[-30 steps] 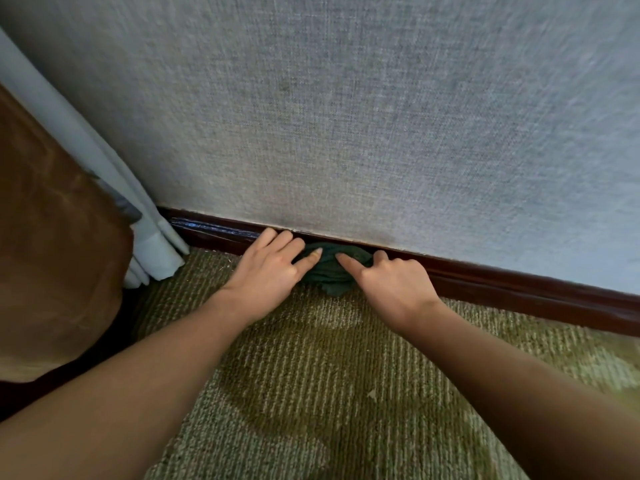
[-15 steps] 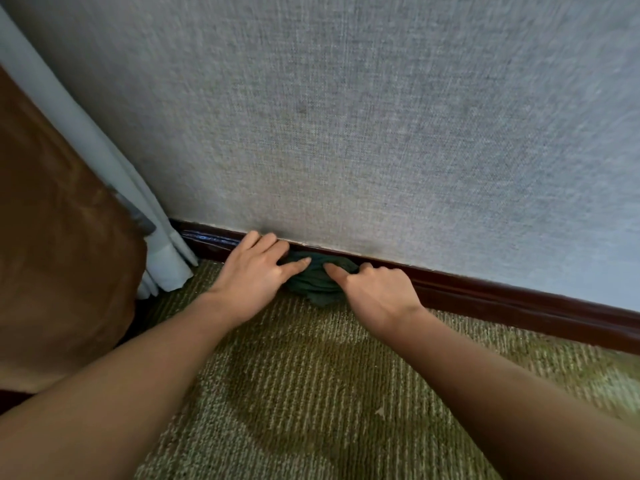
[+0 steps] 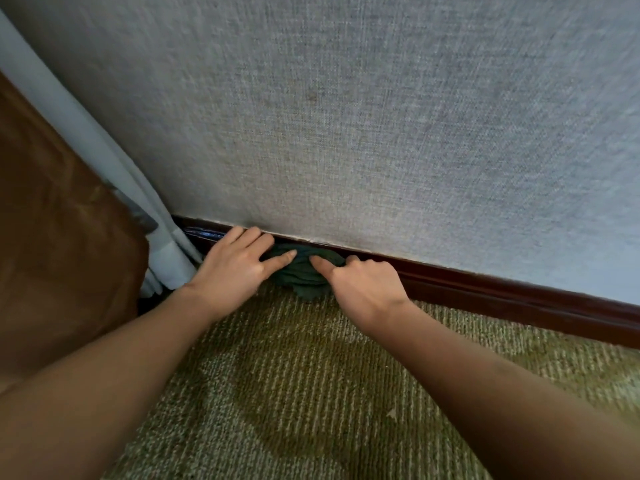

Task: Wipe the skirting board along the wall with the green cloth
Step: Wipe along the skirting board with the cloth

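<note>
A crumpled dark green cloth lies bunched against the dark brown skirting board where the board meets the carpet. My left hand rests on the cloth's left side; its straight fingers reach the board's top edge and its thumb presses on the cloth. On the cloth's right side, my right hand grips it with curled fingers, thumb laid on top. Both hands cover part of the cloth.
A grey textured wall rises above the board. A pale curtain hangs to the floor just left of my left hand, with a brown curtain beside it. Patterned green carpet covers the floor.
Both hands and the cloth have slid left along the skirting board, closer to the pale curtain. The grip on the cloth looks the same.
</note>
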`<action>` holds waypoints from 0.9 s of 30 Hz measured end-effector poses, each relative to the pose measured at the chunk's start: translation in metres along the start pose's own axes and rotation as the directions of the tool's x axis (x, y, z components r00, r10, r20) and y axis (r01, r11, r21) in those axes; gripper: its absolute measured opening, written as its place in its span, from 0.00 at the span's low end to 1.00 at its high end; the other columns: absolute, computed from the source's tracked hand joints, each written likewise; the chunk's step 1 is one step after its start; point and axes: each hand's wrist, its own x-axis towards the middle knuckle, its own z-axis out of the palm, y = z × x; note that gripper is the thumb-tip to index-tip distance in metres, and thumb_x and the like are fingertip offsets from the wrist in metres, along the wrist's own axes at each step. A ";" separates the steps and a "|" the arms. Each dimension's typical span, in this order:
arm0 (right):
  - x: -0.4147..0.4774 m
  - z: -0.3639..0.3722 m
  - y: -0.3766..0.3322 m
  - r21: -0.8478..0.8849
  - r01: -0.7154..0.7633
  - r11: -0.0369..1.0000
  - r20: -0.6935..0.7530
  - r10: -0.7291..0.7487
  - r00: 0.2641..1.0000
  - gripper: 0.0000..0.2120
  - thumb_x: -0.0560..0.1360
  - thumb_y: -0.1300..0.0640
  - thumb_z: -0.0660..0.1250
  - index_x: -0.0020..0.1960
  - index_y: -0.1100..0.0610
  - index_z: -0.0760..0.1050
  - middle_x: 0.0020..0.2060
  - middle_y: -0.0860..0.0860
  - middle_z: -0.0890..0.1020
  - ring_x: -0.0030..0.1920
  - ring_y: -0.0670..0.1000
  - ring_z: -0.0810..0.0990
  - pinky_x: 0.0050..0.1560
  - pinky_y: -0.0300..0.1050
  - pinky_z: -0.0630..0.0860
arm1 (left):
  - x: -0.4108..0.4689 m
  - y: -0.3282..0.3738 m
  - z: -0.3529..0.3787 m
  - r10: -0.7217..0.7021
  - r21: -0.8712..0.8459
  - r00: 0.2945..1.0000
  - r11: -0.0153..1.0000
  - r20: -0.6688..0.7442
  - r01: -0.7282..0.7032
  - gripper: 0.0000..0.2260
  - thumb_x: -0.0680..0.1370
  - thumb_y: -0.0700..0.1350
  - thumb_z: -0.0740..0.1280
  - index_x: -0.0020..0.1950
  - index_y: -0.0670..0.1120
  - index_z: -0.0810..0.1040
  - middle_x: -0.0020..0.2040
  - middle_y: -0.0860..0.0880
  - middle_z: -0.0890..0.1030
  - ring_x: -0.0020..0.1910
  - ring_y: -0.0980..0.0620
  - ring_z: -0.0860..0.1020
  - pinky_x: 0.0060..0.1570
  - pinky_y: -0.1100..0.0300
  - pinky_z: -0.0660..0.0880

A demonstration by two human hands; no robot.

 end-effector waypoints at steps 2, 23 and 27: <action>0.004 -0.002 -0.005 0.007 0.009 1.000 0.008 -0.009 1.000 0.28 0.78 0.63 0.53 0.74 0.49 0.48 0.51 0.58 0.76 0.47 0.59 0.77 0.36 0.47 0.64 | -0.003 -0.005 0.000 -0.010 -0.005 1.000 1.000 0.011 0.010 0.28 0.54 0.35 0.80 0.54 0.45 0.82 0.37 0.41 0.79 0.36 0.44 0.78 0.39 0.56 0.69; -0.010 0.003 0.015 -0.079 0.020 0.997 -0.022 -0.021 1.000 0.29 0.78 0.59 0.56 0.74 0.45 0.47 0.52 0.57 0.75 0.43 0.56 0.78 0.34 0.46 0.65 | 0.004 0.035 0.001 -0.204 -0.258 0.979 0.947 -0.021 0.191 0.19 0.61 0.32 0.77 0.50 0.39 0.83 0.33 0.40 0.77 0.29 0.44 0.76 0.32 0.59 0.73; -0.019 0.004 0.023 -0.098 0.010 0.995 -0.011 -0.011 1.000 0.30 0.78 0.59 0.56 0.74 0.45 0.46 0.51 0.57 0.74 0.42 0.56 0.78 0.33 0.45 0.64 | 0.011 0.049 -0.002 -0.199 -0.255 0.980 0.948 -0.014 0.188 0.19 0.59 0.33 0.78 0.50 0.38 0.83 0.33 0.40 0.77 0.28 0.44 0.77 0.31 0.59 0.74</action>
